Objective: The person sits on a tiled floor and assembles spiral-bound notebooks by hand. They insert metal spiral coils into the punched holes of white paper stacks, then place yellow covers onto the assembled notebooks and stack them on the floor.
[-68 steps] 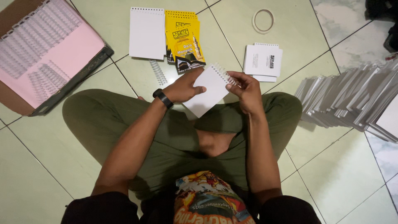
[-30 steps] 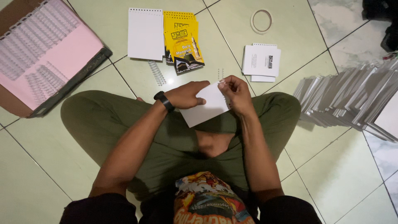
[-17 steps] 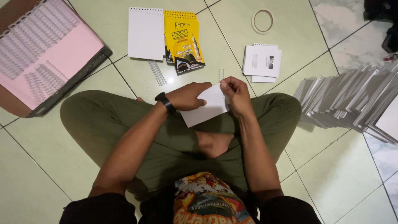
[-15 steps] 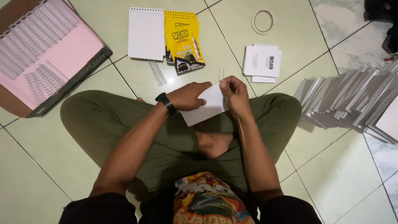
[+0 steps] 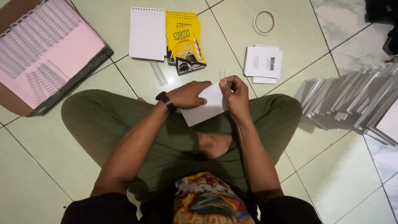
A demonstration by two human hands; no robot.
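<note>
1. Head view: a person sits cross-legged on a tiled floor (image 5: 103,174). The left hand (image 5: 188,94) clamps a small white booklet (image 5: 207,108) above the lap.
2. The right hand (image 5: 235,93) pinches its far edge, where a thin wire coil (image 5: 222,75) sits.
3. Judged step: threading the binding; next needs coil and holes aligned.
4. Far left, a box of spare coils (image 5: 37,70).

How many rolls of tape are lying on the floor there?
1. A single tape ring lies flat on the floor tiles at the top, beyond the small white booklet. Others could lie outside the picture.
</note>
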